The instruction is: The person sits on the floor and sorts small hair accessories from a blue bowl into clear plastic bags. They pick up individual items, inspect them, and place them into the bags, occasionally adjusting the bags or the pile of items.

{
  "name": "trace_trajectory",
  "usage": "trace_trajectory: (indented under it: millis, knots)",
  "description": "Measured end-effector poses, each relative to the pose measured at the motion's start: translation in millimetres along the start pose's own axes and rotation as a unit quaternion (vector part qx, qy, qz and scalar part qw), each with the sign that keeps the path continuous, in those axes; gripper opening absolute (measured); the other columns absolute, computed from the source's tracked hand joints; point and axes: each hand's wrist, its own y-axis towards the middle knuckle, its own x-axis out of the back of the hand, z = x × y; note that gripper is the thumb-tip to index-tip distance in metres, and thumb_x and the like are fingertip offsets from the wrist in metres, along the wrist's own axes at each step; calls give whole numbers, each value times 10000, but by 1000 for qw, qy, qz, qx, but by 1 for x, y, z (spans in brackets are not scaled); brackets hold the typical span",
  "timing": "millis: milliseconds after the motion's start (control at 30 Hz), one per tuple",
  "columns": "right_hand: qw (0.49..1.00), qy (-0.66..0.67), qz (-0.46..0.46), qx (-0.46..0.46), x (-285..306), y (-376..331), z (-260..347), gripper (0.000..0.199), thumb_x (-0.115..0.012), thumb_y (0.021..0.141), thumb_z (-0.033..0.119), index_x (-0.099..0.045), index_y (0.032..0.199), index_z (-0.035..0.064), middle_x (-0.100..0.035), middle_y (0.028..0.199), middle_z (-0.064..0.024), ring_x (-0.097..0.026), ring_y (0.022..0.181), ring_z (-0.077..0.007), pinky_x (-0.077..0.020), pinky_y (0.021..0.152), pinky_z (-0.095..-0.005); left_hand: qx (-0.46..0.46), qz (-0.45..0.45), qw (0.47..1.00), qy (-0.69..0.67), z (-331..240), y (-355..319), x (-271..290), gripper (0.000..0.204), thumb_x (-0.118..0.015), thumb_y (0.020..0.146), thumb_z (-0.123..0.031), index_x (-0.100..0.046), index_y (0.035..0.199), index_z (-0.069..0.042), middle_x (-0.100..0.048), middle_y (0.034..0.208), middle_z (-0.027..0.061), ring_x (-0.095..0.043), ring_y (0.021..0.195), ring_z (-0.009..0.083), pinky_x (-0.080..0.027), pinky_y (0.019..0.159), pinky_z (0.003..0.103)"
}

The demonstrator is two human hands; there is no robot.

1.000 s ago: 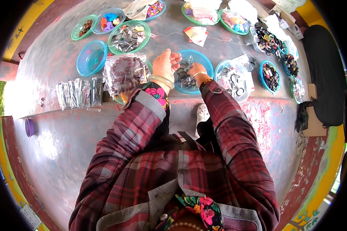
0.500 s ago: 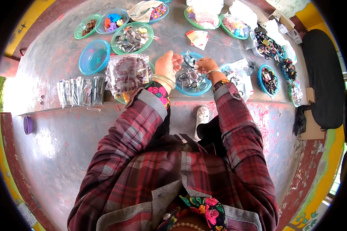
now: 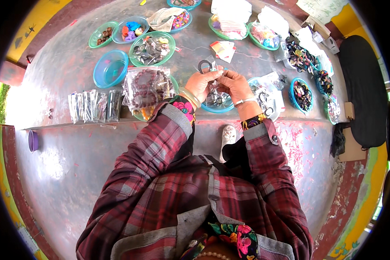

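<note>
Over a blue basket (image 3: 219, 110) of small dark pieces in clear wrapping, my two hands meet with fingertips together. My left hand (image 3: 198, 85) is closed in a pinch on a black ring-shaped band (image 3: 200, 66), probably a hair tie, which stands up above the fingers. Closed as well, my right hand (image 3: 237, 88) pinches at the band's lower end, where some clear plastic shows. What exactly lies between its fingertips is hidden. Left of my left wrist lies a clear bag of dark red beads (image 3: 144, 86), partly over a green basket.
Flat clear packets (image 3: 91, 106) lie in a row near the ledge edge, below an empty-looking blue basin (image 3: 100, 69). A green basket (image 3: 132, 58) holds wrapped dark pieces. White cards (image 3: 224, 51) lie beyond my hands. Right stands a blue basket (image 3: 294, 99) of dark pieces.
My hands have come together from apart. The left fingers, loosely curled before, now pinch the black band, which has been raised from over the basket. The view has shifted slightly.
</note>
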Motion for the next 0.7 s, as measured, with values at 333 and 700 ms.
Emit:
trace_trajectory:
  millis: [333, 700]
  knots:
    - [999, -43, -12, 22, -4, -4, 0, 97, -619, 767, 71, -611, 833, 0, -619, 735, -47, -574, 596, -96, -425, 510, -196, -49, -14, 998, -25, -8, -4, -7, 176, -565, 821, -182, -579, 908, -29, -611, 935, 97, -560, 800, 156, -434, 721, 284]
    - [998, -56, 9, 38, 2, -3, 1, 82, -621, 763, 71, -610, 800, 0, -626, 715, -58, -595, 609, -109, -415, 515, -199, -122, -82, 988, -44, -13, -7, -16, 158, -592, 798, -166, -608, 855, -19, -612, 932, 121, -561, 864, 162, -417, 744, 257]
